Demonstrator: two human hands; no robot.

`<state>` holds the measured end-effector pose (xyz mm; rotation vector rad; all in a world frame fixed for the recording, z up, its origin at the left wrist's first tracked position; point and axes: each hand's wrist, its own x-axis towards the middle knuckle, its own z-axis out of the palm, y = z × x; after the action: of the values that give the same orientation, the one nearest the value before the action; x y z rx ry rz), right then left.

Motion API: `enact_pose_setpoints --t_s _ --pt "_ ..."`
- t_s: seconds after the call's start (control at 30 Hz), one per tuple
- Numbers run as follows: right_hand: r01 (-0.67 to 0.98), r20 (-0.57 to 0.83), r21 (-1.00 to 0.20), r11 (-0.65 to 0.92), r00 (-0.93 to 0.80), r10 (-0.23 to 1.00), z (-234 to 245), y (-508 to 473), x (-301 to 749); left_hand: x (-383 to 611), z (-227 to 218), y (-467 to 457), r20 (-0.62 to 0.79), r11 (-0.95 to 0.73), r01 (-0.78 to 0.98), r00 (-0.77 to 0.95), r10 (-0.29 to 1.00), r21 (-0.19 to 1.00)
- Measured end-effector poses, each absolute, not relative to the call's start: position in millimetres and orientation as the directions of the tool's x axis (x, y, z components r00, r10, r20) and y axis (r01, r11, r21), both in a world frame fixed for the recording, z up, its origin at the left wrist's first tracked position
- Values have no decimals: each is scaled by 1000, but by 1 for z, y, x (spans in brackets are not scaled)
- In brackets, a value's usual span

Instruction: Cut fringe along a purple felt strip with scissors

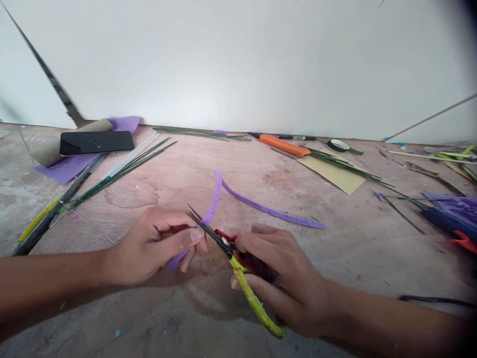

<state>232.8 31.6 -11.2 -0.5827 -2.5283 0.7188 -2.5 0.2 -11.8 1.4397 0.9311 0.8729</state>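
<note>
My left hand (164, 246) pinches a narrow purple paper strip (213, 201) between thumb and fingers. The strip rises past the fingertips and folds over, and its long tail slants down to the right, with small nicks along one edge. My right hand (283, 271) is closed around scissors (244, 283) with yellow-wrapped and red handles. Their dark blades are parted and lie across the strip, right beside my left thumb. Part of the handles is hidden by my right fingers.
A black phone (97, 142) rests on purple paper and a roll at the left. Green wires (126, 166) lie nearby. Farther back are an orange cutter (283, 145), yellow paper (337, 174) and green tape (338, 144). A dark blue tool (447, 223) is at the right.
</note>
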Motion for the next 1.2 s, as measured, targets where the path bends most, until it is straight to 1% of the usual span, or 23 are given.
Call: enact_pose_setpoints --t_s 0.2,0.27,0.4,0.5,0.73,0.9,1.2 --pt "279 300 -577 767 -801 518 -12 32 231 -5 -12 -1 -106 110 12 398 911 994" --pt "300 297 -574 762 -791 535 -12 32 231 -5 -13 -1 -118 129 -2 382 917 992" --pt "329 296 -555 764 -780 551 -13 30 230 -5 -15 -2 -56 82 -59 355 933 995" --pt "337 295 -536 774 -785 545 -14 29 230 -3 -15 -2 -22 50 -68 361 932 996" --pt "318 303 -543 777 -789 535 -13 29 228 -4 -14 -1 -36 62 -58 377 926 996" --pt "328 291 -535 779 -794 534 -12 29 229 -4 -14 -1 -17 46 -64 393 920 997" --pt "265 328 -554 789 -802 500 -14 31 231 -5 -17 1 -7 26 -43 405 914 999"
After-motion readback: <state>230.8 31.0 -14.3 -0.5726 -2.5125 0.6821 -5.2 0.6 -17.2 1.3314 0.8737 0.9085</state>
